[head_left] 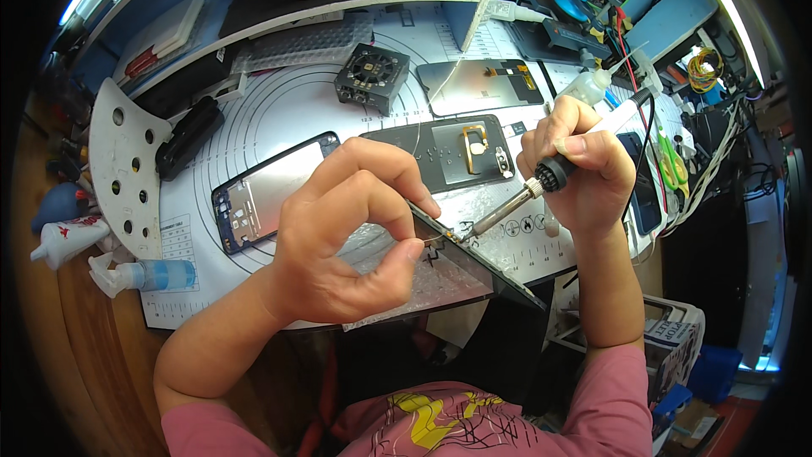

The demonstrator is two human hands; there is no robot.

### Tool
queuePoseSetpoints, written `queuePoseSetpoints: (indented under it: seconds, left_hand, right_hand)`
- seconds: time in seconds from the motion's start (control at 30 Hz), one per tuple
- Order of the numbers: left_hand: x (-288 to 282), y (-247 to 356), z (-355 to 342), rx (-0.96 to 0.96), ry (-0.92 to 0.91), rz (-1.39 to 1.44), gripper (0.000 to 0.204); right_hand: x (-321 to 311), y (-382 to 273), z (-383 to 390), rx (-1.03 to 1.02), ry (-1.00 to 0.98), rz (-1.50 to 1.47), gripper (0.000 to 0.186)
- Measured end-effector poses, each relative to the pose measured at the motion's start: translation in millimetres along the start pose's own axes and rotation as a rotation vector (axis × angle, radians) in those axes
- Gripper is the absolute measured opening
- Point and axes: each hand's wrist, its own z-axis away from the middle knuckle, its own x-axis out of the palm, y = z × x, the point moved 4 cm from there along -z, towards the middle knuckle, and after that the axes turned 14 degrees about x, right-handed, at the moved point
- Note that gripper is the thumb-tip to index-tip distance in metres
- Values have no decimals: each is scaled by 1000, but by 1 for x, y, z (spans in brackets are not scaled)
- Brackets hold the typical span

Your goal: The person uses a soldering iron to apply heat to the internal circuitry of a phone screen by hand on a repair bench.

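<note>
The left hand (347, 228) has its grip pinched, thumb against forefinger, on a thin, pale, curved metal wire (432, 239); another fingertip of that hand rests at the upper end of a thin, dark, flat slab with a narrow edge (501, 273). The slab is tilted and runs down toward the person's right, near the front edge of the white worktop printed with black lines and circles (193, 203). The right hand (584, 165) has its grip clenched around a soldering iron with a pale handle, a black ribbed collar and a slim metal shaft (505, 209). The iron slants down to the left, its tip at the slab's upper part, just beside the end of the wire; whether tip and wire touch is too small to tell.

Beyond the left hand, a dark-blue-rimmed, silver-faced rectangular phone frame (275, 190) lies flat on the worktop. Behind both hands lies a dark rectangular phone panel with a golden loop-shaped part on it (402, 156), and farther back a silver rectangular panel with a brown ribbon piece (461, 97). A black boxy fan unit (372, 76) stands to the left of that silver panel. At the left edge lies a clear plastic bottle with blue liquid (165, 275); at the far right, green-handled scissors (674, 165)
</note>
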Motion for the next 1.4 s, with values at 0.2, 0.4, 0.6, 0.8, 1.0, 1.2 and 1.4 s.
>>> queuePoseSetpoints:
  seconds: [0.2, 0.4, 0.6, 0.8, 1.0, 1.2, 1.4]
  left_hand:
    - [0, 1, 0, 17, 0, -4, 12]
    - [0, 1, -1, 15, -15, -8, 12]
    - [1, 1, 0, -8, -20, 4, 11]
    - [0, 1, 0, -9, -34, -5, 10]
    - [0, 1, 0, 8, -33, -9, 12]
    - [0, 1, 0, 39, -17, -14, 14]
    - [2, 1, 2, -14, 17, 14, 15]
  right_hand:
    - [0, 1, 0, 11, 7, -5, 14]
    - [0, -2, 1, -2, -42, -45, 14]
    - [-4, -3, 1, 7, -1, -9, 16]
    - [-4, 1, 2, 58, 33, 17, 17]
    - [-4, 3, 0, 27, 24, 6, 17]
    - [-5, 3, -1, 49, 39, 29, 17]
    - [-5, 3, -1, 49, 45, 23, 16]
